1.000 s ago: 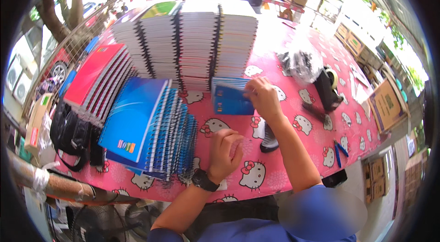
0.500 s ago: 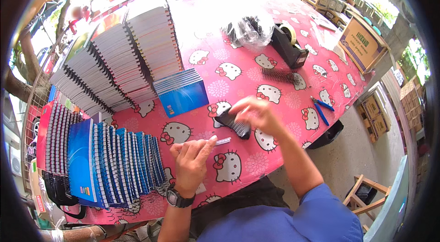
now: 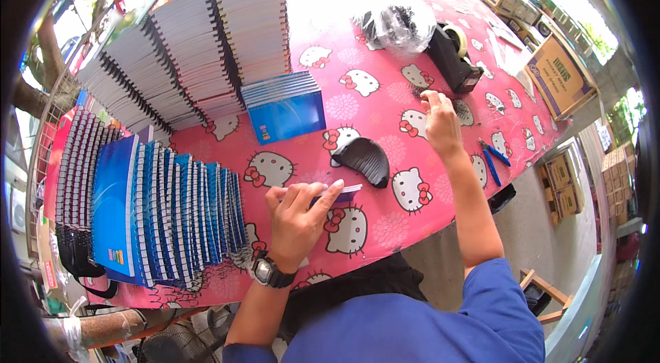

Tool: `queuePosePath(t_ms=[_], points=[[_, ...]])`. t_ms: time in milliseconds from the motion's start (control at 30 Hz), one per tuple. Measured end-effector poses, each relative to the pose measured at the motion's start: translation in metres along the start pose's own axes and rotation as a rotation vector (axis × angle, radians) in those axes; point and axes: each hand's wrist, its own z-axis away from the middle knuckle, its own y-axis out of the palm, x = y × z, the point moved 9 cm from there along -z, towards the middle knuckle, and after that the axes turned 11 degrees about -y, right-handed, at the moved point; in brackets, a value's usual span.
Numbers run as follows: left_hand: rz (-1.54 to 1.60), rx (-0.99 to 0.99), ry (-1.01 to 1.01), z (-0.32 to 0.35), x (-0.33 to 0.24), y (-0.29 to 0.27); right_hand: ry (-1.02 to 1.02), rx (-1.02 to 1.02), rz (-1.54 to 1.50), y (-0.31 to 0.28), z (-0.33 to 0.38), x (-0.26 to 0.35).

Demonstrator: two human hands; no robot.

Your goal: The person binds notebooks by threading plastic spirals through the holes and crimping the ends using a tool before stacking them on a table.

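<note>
My left hand is closed on a small notebook, seen nearly edge-on, with white pages and a purple-blue side. Over a pile of black spiral coils my right hand has its fingers pinched together; what they hold, if anything, is too small to tell. Between the two hands lies a curved, ribbed black holder on the pink patterned table. Just beyond it sits a short stack of blue spiral notebooks.
Tall piles of spiral-bound books and rows of blue notebooks fill the left side. A tape dispenser, a clear plastic bag and blue-handled pliers lie to the right. A cardboard box stands at the far right.
My right hand has moved from above the curved holder to the right and away, onto the coils. My left hand's notebook has tilted, showing more of its coloured side. The view has shifted.
</note>
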Motion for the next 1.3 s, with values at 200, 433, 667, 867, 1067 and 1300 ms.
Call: queuePosePath(t_ms=[200,433,667,867,1067,1300], points=[[-0.010,-0.035,0.001,0.004,0.007,-0.003,-0.092,0.065,-0.127,0.020,0.031,0.149],[0.037,-0.047,-0.022,0.001,0.007,-0.007,-0.121,0.030,-0.498,-0.012,0.024,0.151],[0.116,-0.043,-0.031,0.001,0.010,-0.007,-0.157,0.389,-0.854,-0.008,0.041,0.148],[0.107,-0.037,-0.002,0.001,0.010,-0.006,-0.282,0.313,-0.769,-0.013,0.039,0.155],[0.119,-0.032,-0.013,-0.001,0.008,-0.007,-0.362,0.232,-0.716,-0.019,0.038,0.156],[0.110,-0.029,0.003,0.002,0.008,-0.005,-0.416,0.313,-0.832,-0.016,0.048,0.156]])
